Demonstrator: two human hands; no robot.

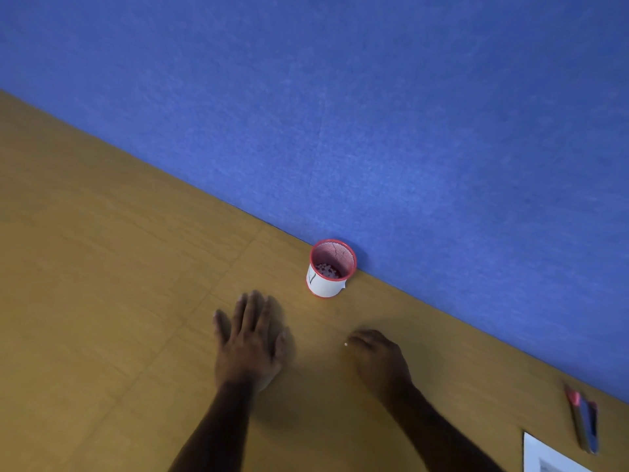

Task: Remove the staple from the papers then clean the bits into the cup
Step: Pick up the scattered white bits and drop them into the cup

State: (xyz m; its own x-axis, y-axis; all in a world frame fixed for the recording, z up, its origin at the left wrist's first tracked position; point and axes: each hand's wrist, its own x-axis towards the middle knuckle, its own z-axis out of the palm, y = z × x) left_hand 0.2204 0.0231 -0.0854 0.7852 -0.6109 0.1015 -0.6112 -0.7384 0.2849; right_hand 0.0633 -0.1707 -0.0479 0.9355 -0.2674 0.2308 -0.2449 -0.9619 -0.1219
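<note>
Two surfaces fill the view: a brown wood-grain table with faint seams running across it, and a blue felt-like partition wall that meets the table's far edge. A red mesh cup stands upright against that wall, round and slightly tapered, with a white paper band wrapped about its lower half. A dark mark is drawn on the band, too small to read. Small pale bits lie in the cup's bottom.

The left hand lies flat on the table with straight, spread fingers, holding nothing, a little nearer than the cup. The right hand rests beside it with curled fingers; a tiny white bit sits at its fingertips, and whether they pinch it cannot be told.

At the lower right corner, white papers lie flat, with a red and dark tool just beside them, blurred.
</note>
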